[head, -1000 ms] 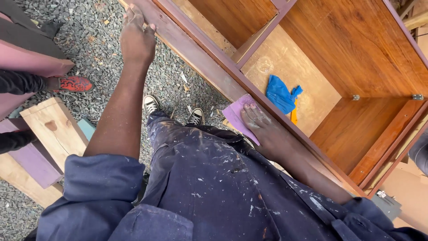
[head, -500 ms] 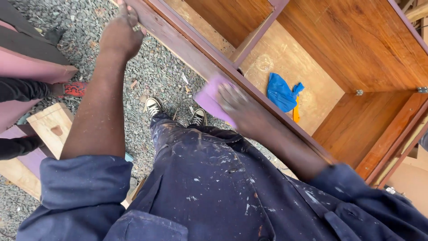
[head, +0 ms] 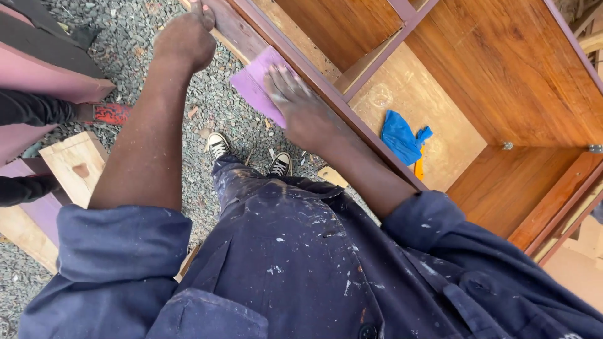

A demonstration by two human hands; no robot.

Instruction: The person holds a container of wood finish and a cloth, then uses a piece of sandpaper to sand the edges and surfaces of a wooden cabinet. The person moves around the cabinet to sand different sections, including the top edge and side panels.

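The right hand [head: 300,108] lies flat, fingers spread and straight, pressing a pale purple sheet of sandpaper [head: 256,83] against the outer face of the front rail of the large brown wooden cabinet [head: 502,81], which lies open-side up on the grey gravel ground [head: 132,44]. The sheet is pinned under the palm rather than pinched. The left hand [head: 186,39] is curled closed over the same rail further along, near the picture's top edge, gripping the wood to steady it.

To sand this edge well, I judge that the flat palm should keep even pressure across the sheet, stroke along the rail rather than across it, and keep the paper from folding over the corner, while the other hand holds the cabinet from rocking on the gravel.

Inside the cabinet, beyond the rail from the sandpaper, a crumpled blue cloth [head: 402,139] lies on the pale back panel with something orange under it that is mostly covered. The left hand's fingertips are cut off by the frame. On the far side of the gravel from the cabinet, a red shoe [head: 110,113] and dark sleeve of another person show only in part.
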